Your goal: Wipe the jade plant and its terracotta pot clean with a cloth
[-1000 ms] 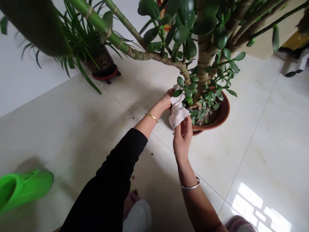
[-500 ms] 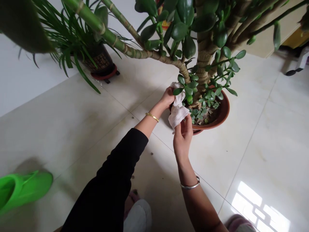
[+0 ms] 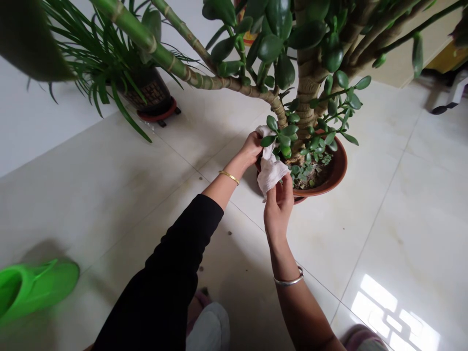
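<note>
While the left hand (image 3: 251, 148) closes around the upper part of a crumpled white cloth (image 3: 269, 173) among the low leaves, the right hand (image 3: 278, 209) grasps its lower fold; the left fingers (image 3: 257, 140) lie pressed together behind the cloth, their exact grip hidden; the right fingers (image 3: 287, 190) stand close together and pinch the fold against the thumb; the cloth touches a low sprig of a jade plant (image 3: 309, 87) and overlaps the near rim of its round terracotta pot (image 3: 338, 168); that pot stands on the pale tile floor (image 3: 402, 234) directly in front of the person, just beyond both hands; the plant has a thick, ringed, woody trunk, banded branches and glossy, fleshy, oval leaves, dark green above and smaller and paler near the soil; a gold bangle (image 3: 229, 178) circles the left wrist and a silver bangle (image 3: 288, 281) the right; a black sleeve (image 3: 161, 273) covers the left upper arm; off to the left, a strappy-leaved plant (image 3: 98, 63) grows in a dark patterned pot (image 3: 148, 90) on a red wheeled stand (image 3: 159, 113); a bright green plastic object (image 3: 36, 287) lies blurred on the floor at the lower left
</note>
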The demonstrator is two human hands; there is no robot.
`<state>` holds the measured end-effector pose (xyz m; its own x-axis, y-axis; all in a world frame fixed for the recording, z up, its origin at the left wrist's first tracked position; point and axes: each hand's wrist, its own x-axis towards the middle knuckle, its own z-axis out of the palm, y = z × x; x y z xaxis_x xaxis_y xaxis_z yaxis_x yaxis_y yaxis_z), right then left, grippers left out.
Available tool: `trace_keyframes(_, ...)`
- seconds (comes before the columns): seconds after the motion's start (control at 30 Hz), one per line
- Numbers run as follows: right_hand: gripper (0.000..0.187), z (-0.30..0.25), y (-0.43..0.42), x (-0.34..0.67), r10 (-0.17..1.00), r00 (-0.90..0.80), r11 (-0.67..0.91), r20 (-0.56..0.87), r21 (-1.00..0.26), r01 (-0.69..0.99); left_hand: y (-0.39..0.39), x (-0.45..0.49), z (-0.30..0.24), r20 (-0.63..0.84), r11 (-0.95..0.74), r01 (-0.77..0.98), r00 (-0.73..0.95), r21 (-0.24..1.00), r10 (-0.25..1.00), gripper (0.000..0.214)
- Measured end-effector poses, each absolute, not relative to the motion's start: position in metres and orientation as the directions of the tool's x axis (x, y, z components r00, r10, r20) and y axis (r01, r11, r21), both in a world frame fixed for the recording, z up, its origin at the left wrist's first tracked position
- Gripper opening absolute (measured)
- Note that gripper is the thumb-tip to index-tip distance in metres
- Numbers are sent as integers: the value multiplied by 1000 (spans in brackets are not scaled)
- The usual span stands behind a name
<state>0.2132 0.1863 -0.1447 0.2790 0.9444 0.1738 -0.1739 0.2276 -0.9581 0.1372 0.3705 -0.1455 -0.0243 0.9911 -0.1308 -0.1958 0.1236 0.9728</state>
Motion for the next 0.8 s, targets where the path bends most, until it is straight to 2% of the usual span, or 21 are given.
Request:
trace_keyframes(0.23,51,-145,187,215,943,290,225,165,-956,-187,367,139,-139,-131,110,-263,-64,959,989,23)
trace_keyframes(0.4,57,-146,189,218,928,341,224,146,-954,-200,366,136,-144,-92,73,-166,-114,983,989,23)
trace_keyframes(0.57,52,-147,189,224,865,473,289,169,-938,-193,355,127,-147,-16,3,-65,-195,998,981,15)
trace_keyframes(0.67,52,-146,187,225,857,491,286,156,-937,-202,339,121,-144,-96,58,-139,-290,989,952,4)
trace_keyframes(0.73,52,-143,183,224,861,489,282,141,-932,-229,326,115,-139,-161,89,-213,-349,973,923,7)
trace_keyframes(0.8,49,-138,178,220,869,477,288,133,-919,-269,315,107,-131,-120,34,-230,-370,973,921,8)
